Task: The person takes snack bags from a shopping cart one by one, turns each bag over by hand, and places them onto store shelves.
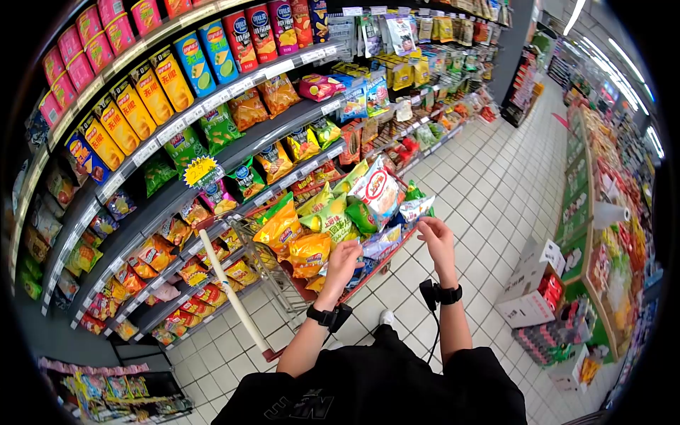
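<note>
A shopping cart (283, 294) heaped with snack bags stands before me. My left hand (343, 265) is at its near side, fingers bent together beside an orange chip bag (309, 255); what they hold, if anything, is hidden. A blue-purple bag (383, 242) lies between my hands. My right hand (437, 239) hovers by the cart's right edge, fingers loosely curved with a gap from the thumb, close to a pale bag (416, 208). A large white bag with a red oval logo (379, 190) tops the pile, next to green bags (333, 214).
Snack shelves (219, 95) curve along the left, carrying canisters and chip bags. The cart's pale handle (230, 290) slants at left. On the right, a produce-like display stand (589, 262) borders the tiled aisle (489, 188), with an open carton (531, 287) at its foot.
</note>
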Available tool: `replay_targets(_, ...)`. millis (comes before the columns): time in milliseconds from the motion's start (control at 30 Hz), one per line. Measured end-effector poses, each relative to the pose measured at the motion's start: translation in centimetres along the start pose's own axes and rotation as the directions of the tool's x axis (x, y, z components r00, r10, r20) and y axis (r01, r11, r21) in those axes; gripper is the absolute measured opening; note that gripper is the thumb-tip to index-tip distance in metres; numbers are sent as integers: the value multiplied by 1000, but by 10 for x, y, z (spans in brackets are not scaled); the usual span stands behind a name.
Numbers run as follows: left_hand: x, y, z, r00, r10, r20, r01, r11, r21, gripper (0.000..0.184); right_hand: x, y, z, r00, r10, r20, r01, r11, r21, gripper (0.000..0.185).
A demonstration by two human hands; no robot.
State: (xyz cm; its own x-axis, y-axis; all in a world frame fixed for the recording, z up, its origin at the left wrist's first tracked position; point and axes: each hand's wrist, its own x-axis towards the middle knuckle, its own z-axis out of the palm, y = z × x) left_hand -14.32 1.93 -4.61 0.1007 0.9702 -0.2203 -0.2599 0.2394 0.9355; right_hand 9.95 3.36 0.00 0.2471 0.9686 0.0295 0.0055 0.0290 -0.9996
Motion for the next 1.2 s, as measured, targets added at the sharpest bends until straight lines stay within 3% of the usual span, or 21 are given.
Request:
replay_targets(167, 53, -14, 37, 994, 7, -107, 4, 994, 107, 51, 94, 37, -17, 995, -59, 82, 67, 993, -96, 31)
replay_targets(233, 73, -17, 47, 992, -8, -129, 29, 986, 164, 56, 124, 56, -21, 992, -16, 128, 26, 997, -79, 41)
replay_targets(300, 90, -23, 58, 972, -10, -236, 70, 967, 245, 69, 150, 74, -19, 986, -44, 158, 81, 968, -237, 50)
replay_targets(367, 110, -35, 60, 962, 9, -271, 74, 953, 293, 78, 166, 66, -14, 974, -29, 227, 89, 962, -259, 57)
replay_targets(433, 120, -36, 69, 959, -34, -280, 129, 936, 328, 84, 174, 49, -11, 919, 217, 329, -106, 940, -324, 60)
replay_targets(467, 126, -37, 66, 968, -94, -232, 169, 929, 328, 91, 184, 63, -7, 904, 218, 367, -93, 940, -329, 67)
replay_targets(567, 123, -21, 86, 960, -93, -263, 175, 936, 306, 92, 198, 93, 5, 853, 159, 497, -64, 977, -203, 72)
replay_targets(600, 135, -45, 76, 956, -79, -283, 179, 920, 350, 93, 213, 125, 10, 872, 174, 457, 18, 922, -386, 77)
replay_targets(633, 134, -46, 81, 955, -72, -288, 176, 918, 355, 93, 214, 131, 10, 871, 168, 462, 22, 925, -378, 77)
replay_targets(700, 131, -41, 92, 945, -24, -327, 125, 948, 292, 80, 211, 130, 13, 879, 87, 469, 97, 930, -354, 79)
replay_targets(733, 129, -38, 95, 955, -15, -296, 105, 950, 293, 69, 207, 128, 12, 883, 91, 461, 64, 949, -309, 75)
replay_targets(833, 127, -43, 97, 968, -29, -251, 101, 955, 280, 58, 198, 116, 4, 871, 113, 477, 76, 931, -358, 70)
replay_targets(967, 130, -53, 100, 951, 147, -271, -76, 963, 258, 51, 190, 102, 3, 888, 21, 459, 131, 946, -295, 62)
replay_targets(1033, 123, -38, 102, 945, 177, -275, -80, 940, 332, 47, 186, 84, 1, 876, 65, 477, 105, 941, -321, 61)
replay_targets(1100, 112, -19, 108, 918, 273, -288, -151, 911, 384, 51, 179, 69, -1, 877, -131, 463, 230, 959, -164, 59)
replay_targets(1200, 97, 12, 112, 872, 401, -280, -244, 853, 461, 50, 171, 41, -4, 875, -135, 466, 182, 982, -57, 53)
